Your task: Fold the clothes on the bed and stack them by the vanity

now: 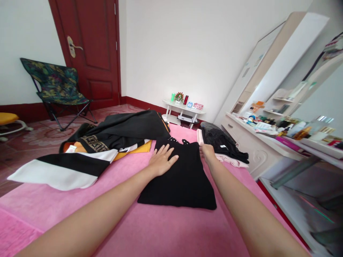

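Observation:
A folded black garment (184,178) lies flat in front of me on the pink bed cover (171,232), with black-and-white dotted trim (173,140) at its far edge. My left hand (162,160) rests palm down on its left side, fingers spread. At the far right corner, my right hand (207,151) has its fingers curled together against the garment's edge; the fingertips are partly hidden.
Loose black, white and yellow clothes (120,128) are heaped on the left. Folded dark clothes (222,142) lie on the right, beside a cluttered dressing table (257,137). Beyond the bed stand a folding chair (57,84) and a small white table (184,107).

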The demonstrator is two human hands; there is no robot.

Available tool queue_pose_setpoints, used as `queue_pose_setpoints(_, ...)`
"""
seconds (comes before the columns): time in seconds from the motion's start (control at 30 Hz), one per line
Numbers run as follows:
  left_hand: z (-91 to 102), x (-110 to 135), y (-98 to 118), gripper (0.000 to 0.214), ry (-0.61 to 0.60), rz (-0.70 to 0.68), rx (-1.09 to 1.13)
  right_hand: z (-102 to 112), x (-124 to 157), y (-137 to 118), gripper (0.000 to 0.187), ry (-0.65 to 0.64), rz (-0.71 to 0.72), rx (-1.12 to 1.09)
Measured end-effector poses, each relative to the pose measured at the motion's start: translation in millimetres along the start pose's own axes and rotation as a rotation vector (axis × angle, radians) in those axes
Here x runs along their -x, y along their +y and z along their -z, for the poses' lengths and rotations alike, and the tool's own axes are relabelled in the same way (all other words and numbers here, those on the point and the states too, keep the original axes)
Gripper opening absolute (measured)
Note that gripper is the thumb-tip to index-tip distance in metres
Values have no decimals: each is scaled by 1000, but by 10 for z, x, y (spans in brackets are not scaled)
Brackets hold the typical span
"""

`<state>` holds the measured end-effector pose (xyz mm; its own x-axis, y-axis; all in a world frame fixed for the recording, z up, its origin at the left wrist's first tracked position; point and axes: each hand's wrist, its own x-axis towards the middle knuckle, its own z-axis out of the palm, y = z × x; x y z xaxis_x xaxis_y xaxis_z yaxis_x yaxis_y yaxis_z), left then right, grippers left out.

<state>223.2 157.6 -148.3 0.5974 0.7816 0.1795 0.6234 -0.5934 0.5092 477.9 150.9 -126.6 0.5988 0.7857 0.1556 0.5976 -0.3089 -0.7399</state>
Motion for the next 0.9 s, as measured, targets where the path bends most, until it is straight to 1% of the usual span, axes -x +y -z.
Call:
queue_pose_setpoints(0.07, -4, -119, -103, 73, 14, 33, -32, -22, 41, -32, 39, 4, 37, 38)
queue_pose_setpoints(0.13, -7, -187, -165, 74, 32, 43, -64, -41, 116, -110, 51, 35, 102, 96)
queue_pose_setpoints(0.17, -10, -202, -181, 74, 36, 43, -77, -48, 166, -172, 56, 63, 160, 149)
queue_pose_setpoints(0.23, -17, -204, -194, 73, 45, 36, -101, -63, 290, -325, 59, 85, 326, 272)
queue_pose_setpoints(0.27, -21, -195, -195, 72, 53, 28, -111, -76, 359, -403, 59, 63, 419, 326)
queue_pose_setpoints(0.33, -31, -173, -195, 70, 77, 6, -127, -123, 490, -514, 60, -45, 583, 402)
queue_pose_setpoints(0.37, -37, -162, -195, 69, 91, -3, -132, -160, 540, -532, 61, -107, 636, 438)
queue_pose_setpoints(0.4, -44, -152, -195, 67, 106, -9, -134, -204, 572, -523, 61, -161, 655, 482)
queue_pose_setpoints(0.43, -52, -145, -195, 66, 124, -9, -134, -253, 581, -490, 60, -204, 640, 534)
queue_pose_setpoints(0.5, -67, -138, -194, 64, 167, 11, -126, -348, 534, -383, 57, -241, 534, 633)
queue_pose_setpoints(0.57, -76, -139, -194, 61, 208, 49, -101, -415, 430, -281, 54, -208, 402, 686)
queue_pose_setpoints(0.63, -73, -150, -200, 58, 250, 101, -64, -439, 329, -229, 52, -128, 290, 673)
queue_pose_setpoints(0.7, -58, -166, -216, 56, 301, 155, -25, -425, 280, -220, 53, -53, 151, 602)
queue_pose_setpoints(0.77, -42, -183, -240, 58, 343, 194, 47, -385, 294, -227, 57, 4, 39, 488)
queue_pose_setpoints(0.83, -30, -198, -264, 69, 362, 224, 192, -322, 344, -234, 59, 10, -16, 339)
queue_pose_setpoints(0.9, 0, -219, -267, 83, 359, 276, 404, -218, 387, -259, 55, -32, -31, 205)
